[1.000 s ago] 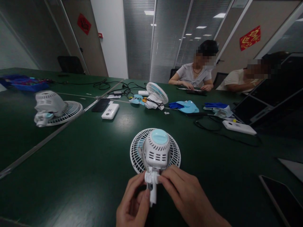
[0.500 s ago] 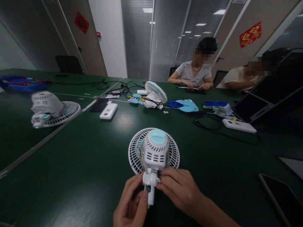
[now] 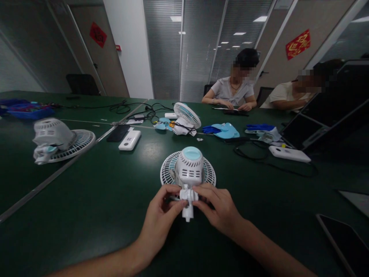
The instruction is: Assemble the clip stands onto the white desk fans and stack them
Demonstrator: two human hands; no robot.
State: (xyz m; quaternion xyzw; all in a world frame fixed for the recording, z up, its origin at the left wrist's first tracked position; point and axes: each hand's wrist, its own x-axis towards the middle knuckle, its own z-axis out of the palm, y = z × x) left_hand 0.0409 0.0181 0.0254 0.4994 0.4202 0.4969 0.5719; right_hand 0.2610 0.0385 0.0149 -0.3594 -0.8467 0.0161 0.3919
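A small white fan with a pale blue cap lies grille-down on the green table, its short white stem pointing toward me. My left hand pinches the stem from the left with thumb and fingers. From the right, my right hand pinches the same joint below the motor housing. Both forearms reach in from the bottom edge.
A second fan lies at the left and a third at the back, with cables, a white power bank, a phone, blue fan parts and blue gloves. Two people sit at the far side. Laptops stand at the right.
Both hands and the fan have moved farther from me, with my forearms now in view. The pinch on the stem has stayed.
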